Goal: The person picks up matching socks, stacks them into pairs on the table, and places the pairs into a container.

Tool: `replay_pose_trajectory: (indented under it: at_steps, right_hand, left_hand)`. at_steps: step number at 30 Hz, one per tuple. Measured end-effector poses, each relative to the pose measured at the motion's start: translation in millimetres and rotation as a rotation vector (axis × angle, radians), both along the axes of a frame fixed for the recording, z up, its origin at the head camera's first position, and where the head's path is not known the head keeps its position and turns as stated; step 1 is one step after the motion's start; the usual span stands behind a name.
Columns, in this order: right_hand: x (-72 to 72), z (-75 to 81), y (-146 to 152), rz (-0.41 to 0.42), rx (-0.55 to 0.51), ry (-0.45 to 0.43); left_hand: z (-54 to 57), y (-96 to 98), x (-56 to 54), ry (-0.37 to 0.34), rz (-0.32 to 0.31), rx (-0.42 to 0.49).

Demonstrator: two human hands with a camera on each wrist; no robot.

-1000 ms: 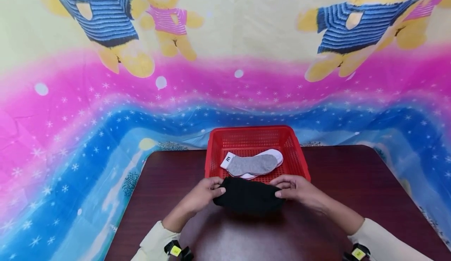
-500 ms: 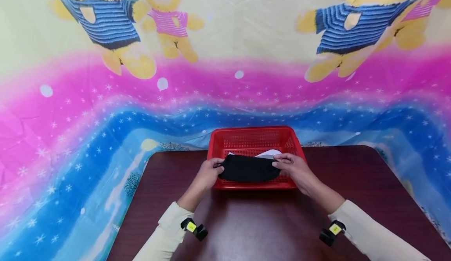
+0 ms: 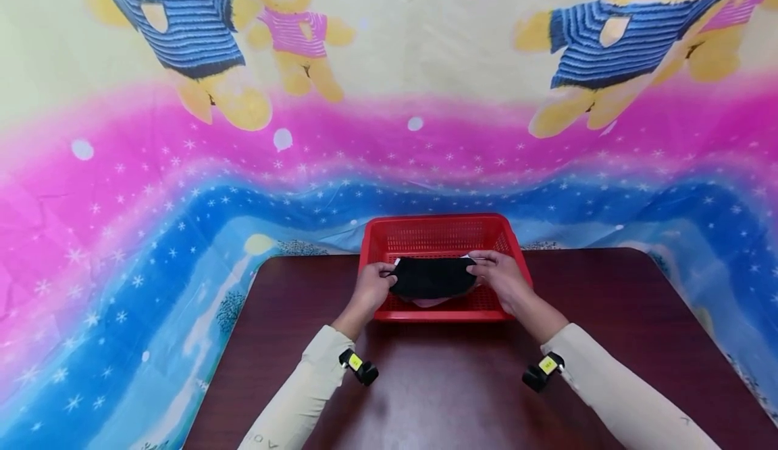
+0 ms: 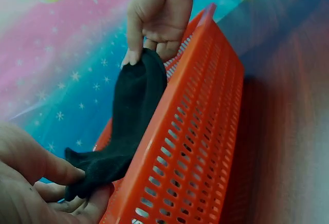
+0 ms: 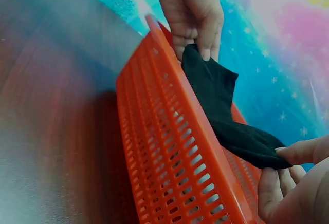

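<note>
A black sock (image 3: pixel 433 278) is stretched sideways between both hands, inside the opening of a red plastic basket (image 3: pixel 444 315). My left hand (image 3: pixel 372 290) pinches its left end, which looks like the cuff in the left wrist view. The opposite end, the rounded toe, is pinched between thumb and fingers of my right hand (image 3: pixel 502 280). In the right wrist view the black sock (image 5: pixel 211 90) dips below the basket's rim. Beneath it, the grey and white socks are nearly all hidden; only small pale edges show in the head view.
The basket stands at the back of a dark reddish-brown table (image 3: pixel 437 382). Behind it hangs a cloth backdrop (image 3: pixel 389 139) printed with bears and snowflakes. Each sleeve carries a strapped black wrist camera, the left camera (image 3: pixel 360 367) and the right camera (image 3: pixel 543 371).
Both hands have moved forward, carrying the black sock from in front of the basket to over and into it. The grey and white socks inside have become covered from view.
</note>
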State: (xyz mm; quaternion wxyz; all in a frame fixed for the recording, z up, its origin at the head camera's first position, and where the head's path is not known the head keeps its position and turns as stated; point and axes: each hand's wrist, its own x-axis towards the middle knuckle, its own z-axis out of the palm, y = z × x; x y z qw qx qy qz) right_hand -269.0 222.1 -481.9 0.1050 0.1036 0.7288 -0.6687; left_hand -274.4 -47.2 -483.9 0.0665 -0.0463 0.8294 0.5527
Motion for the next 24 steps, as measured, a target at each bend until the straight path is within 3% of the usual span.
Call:
replay_pose_trajectory:
  at_steps: [5, 13, 20, 24]
  right_hand:
    - [-10.9, -9.9, 3.0, -0.026, -0.012, -0.009]
    - [-14.7, -17.8, 3.1, -0.013, 0.052, -0.021]
    - [-17.2, -20.5, 3.9, -0.033, 0.058, 0.019]
    - [-16.2, -24.6, 4.0, -0.051, 0.066, 0.011]
  left_hand:
    - [-6.0, 5.1, -6.7, -0.020, 0.012, 0.003]
    - [-11.0, 8.1, -12.2, -0.012, 0.043, -0.037]
    - [-14.5, 10.2, -11.7, 0.057, 0.016, -0.109]
    - [-16.7, 9.9, -5.9, 0.104, -0.038, -0.217]
